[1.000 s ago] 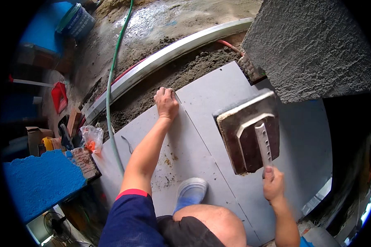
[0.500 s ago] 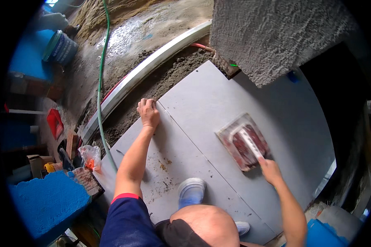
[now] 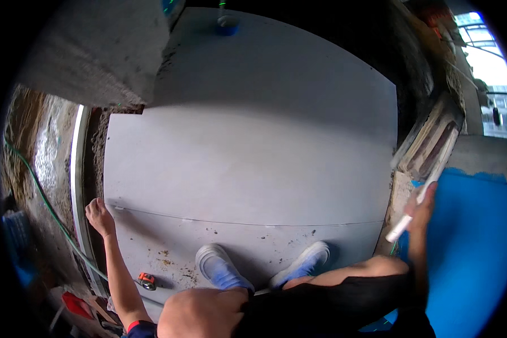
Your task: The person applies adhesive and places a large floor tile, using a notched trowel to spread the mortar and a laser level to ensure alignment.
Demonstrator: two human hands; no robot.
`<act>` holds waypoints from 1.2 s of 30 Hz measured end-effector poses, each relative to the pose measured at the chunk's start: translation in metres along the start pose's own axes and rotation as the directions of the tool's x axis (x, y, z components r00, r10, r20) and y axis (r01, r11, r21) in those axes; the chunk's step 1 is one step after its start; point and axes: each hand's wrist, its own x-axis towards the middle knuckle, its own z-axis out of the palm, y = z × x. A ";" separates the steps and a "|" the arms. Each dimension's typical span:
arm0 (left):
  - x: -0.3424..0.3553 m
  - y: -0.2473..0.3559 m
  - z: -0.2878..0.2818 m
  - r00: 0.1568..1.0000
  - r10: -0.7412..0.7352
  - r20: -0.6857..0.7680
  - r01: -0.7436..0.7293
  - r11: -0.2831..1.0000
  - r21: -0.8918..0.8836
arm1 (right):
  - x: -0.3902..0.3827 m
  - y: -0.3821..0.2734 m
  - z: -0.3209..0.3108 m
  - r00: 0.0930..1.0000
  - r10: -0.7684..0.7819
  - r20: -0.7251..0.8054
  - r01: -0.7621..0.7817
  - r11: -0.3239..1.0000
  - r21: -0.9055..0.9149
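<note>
My left hand [image 3: 99, 217] is curled at the left edge of the large grey tiles [image 3: 248, 163], beside a seam with small pale clips [image 3: 185, 219]. Whatever its fingers hold is hidden. My right hand [image 3: 419, 205] grips the white handle of a rectangular float [image 3: 428, 141], raised at the tiles' right edge, its padded face dirty. My two pale, blue-tinted shoes [image 3: 214, 259] stand on the speckled near tile. An orange-and-black tape measure [image 3: 147, 281] lies left of them.
A rough grey concrete block [image 3: 96, 50] overhangs the upper left. A pale straight bar [image 3: 78, 169] and green hose [image 3: 50, 208] run along the left, beside wet mortar [image 3: 98, 141]. A blue-coated surface [image 3: 467, 236] is at right. A blue object [image 3: 226, 28] sits at the tiles' far edge.
The view has swung right. My right hand has lifted the float off the tile and moved it to the right edge. My left hand remains at the seam's end by the tile edge.
</note>
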 end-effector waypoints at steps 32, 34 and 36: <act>-0.096 0.267 0.049 0.867 0.290 0.406 -0.349 0.934 0.077 | 0.087 -0.041 0.226 0.907 -0.213 0.364 0.244 0.969 -0.040; -0.096 0.281 0.052 0.863 0.282 0.420 -0.322 0.946 0.025 | 0.101 -0.018 0.278 0.799 -0.442 0.408 0.569 0.775 -0.275; -0.095 0.279 0.052 0.860 0.280 0.426 -0.312 0.950 0.005 | 0.092 -0.038 0.329 0.747 -0.412 0.522 0.636 0.670 -0.382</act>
